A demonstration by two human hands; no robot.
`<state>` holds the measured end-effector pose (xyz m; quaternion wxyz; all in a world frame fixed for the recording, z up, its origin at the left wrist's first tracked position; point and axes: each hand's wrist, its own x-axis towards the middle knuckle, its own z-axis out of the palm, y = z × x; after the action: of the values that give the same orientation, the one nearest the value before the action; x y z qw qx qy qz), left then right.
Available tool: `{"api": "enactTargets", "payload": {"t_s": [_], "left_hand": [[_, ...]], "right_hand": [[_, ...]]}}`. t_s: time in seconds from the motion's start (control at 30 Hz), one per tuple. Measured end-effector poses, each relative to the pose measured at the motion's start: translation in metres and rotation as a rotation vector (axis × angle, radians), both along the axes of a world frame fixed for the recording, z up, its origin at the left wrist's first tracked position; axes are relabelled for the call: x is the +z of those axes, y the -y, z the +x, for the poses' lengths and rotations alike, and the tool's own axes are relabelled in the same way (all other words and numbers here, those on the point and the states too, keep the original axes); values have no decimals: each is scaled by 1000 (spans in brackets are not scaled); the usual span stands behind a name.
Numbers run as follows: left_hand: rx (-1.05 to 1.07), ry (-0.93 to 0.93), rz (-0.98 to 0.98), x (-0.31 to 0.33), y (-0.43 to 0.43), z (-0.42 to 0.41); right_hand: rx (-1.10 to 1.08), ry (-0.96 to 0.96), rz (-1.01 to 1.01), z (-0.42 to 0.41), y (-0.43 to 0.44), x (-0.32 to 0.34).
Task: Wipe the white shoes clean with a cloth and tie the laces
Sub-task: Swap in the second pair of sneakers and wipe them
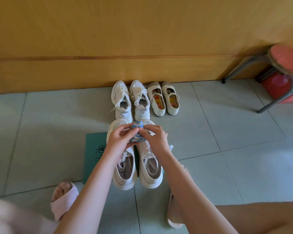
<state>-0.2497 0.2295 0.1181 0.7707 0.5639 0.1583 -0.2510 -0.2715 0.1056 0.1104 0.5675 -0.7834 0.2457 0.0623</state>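
At frame centre, the left hand (120,138) and right hand (155,137) pinched the bunched cloth (137,125) over the toes of the near shoes (124,173). Bunched so loosely, it might slip free mid-wipe.

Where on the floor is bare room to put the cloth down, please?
Bare tiles lie left of the green mat, and right of the near sneakers toward the red stool. The middle is crowded: left hand and right hand hold the cloth above those sneakers.
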Motion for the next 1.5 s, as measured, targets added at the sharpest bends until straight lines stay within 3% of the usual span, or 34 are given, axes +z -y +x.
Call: {"api": "enactTargets", "payload": {"t_s": [0.13, 0.2, 0.33, 0.5, 0.97, 1.07, 1.3, 1.5], "left_hand": [[77, -36, 17, -7, -7, 5], [159, -30, 74, -10, -12, 10], [242, 53, 220, -16, -18, 22], [216, 157, 399, -29, -10, 38], [71, 417, 587, -54, 57, 80], [-39, 483, 659, -58, 74, 78], [-69, 581, 768, -71, 69, 62], [31, 581, 826, -70, 73, 44]], "right_hand": [[4, 20, 71, 5, 3, -1], [-44, -69, -100, 4, 7, -8], [142, -372, -482, -12, -1, -21], [166, -366, -658, -16, -4, -34], [84, -236, -274, -31, 48, -30], [53, -226, -203, -32, 54, -33], [68, -215, -156, -33, 63, -34], [63, -201, -141, -33, 66, -37]]}}
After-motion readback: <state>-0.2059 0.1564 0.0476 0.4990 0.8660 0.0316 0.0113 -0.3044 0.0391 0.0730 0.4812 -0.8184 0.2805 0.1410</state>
